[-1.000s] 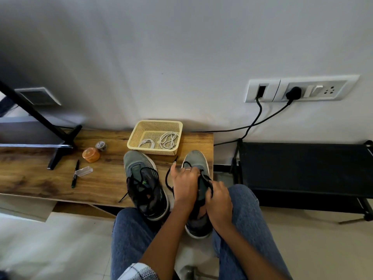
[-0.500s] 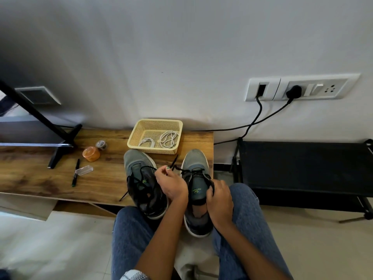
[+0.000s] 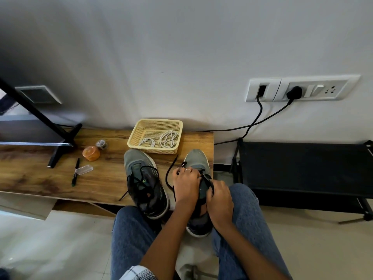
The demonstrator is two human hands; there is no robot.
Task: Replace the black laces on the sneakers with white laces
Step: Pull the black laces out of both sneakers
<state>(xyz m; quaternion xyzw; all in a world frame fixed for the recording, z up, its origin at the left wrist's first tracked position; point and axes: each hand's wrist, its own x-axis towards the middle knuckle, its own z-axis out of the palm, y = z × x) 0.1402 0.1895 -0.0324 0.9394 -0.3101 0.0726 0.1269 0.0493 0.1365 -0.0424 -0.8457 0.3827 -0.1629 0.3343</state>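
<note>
Two grey sneakers lie on the wooden bench's near edge, toes toward the wall. The left sneaker (image 3: pixel 144 182) keeps its black laces, loosened. My left hand (image 3: pixel 185 183) lies over the lacing of the right sneaker (image 3: pixel 196 158) and pinches its black lace (image 3: pixel 171 172), a loose length of which loops out to the left. My right hand (image 3: pixel 219 201) grips the sneaker's right side near the tongue. Two white laces (image 3: pixel 161 139) are coiled in the yellow basket (image 3: pixel 139 129) behind the sneakers.
On the bench (image 3: pixel 50 174) to the left lie an orange jar (image 3: pixel 91 153), a small round tin (image 3: pixel 101 143), a pen (image 3: pixel 75 172) and a clear cap (image 3: pixel 83 170). A black stand foot (image 3: pixel 60 146) rests at far left. A black rack (image 3: pixel 302 170) stands right, under the wall sockets with cables.
My left hand pulled the black lace out to the left, then came back over the right sneaker's lacing. My right hand stayed on the sneaker's side.
</note>
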